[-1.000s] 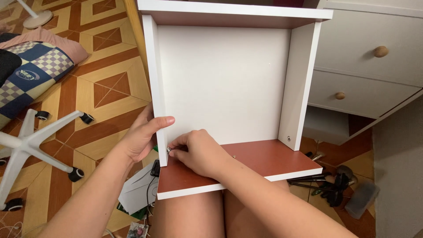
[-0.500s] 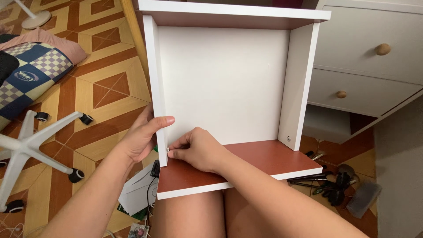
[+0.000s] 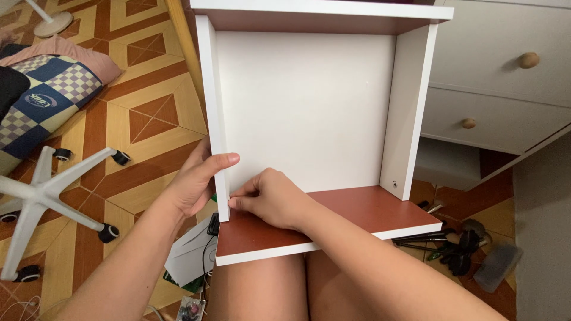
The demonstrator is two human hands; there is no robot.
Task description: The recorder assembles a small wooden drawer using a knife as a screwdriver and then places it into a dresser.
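Two hands worked the white shelf unit [image 3: 309, 113] resting on the person's lap — left hand [image 3: 196, 181] clasped round its left side panel [image 3: 214, 113] to steady it, right hand [image 3: 270, 199] pinching something too small to identify at that panel's base.

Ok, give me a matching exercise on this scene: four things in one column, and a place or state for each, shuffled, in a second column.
Things:
1. left hand
2. right hand
3. white chair base
4. round wooden knobs

Places or states:
A. on the white drawer fronts at the right
B. gripping the left side panel from outside
C. on the tiled floor at the left
D. fingertips pressed into the inner bottom-left corner

Pairs: 1-B, 2-D, 3-C, 4-A
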